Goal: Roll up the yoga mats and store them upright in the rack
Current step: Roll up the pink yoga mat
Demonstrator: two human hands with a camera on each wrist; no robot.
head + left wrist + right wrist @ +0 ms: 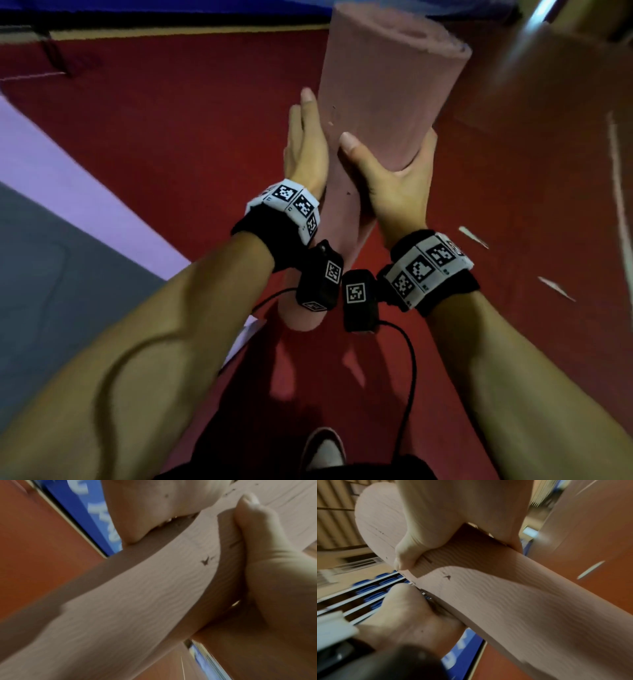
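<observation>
Floor (171, 120): red, fills the head view. Grey mat (51, 291) and lilac mat (68, 185): flat, at 9 o'clock. Pink mat (387, 92): rolled, held off the floor at centre, tilted with its upper end toward 1 o'clock. Right hand (394, 185): wrapped round the roll's right side, thumb across its front. Left hand (305, 147): on the roll's left side, thumb and fingers clasping it. Shoe (325, 448): at 6 o'clock.

matt ribbed foam pink mat (383, 102), matt red floor (171, 120)
</observation>
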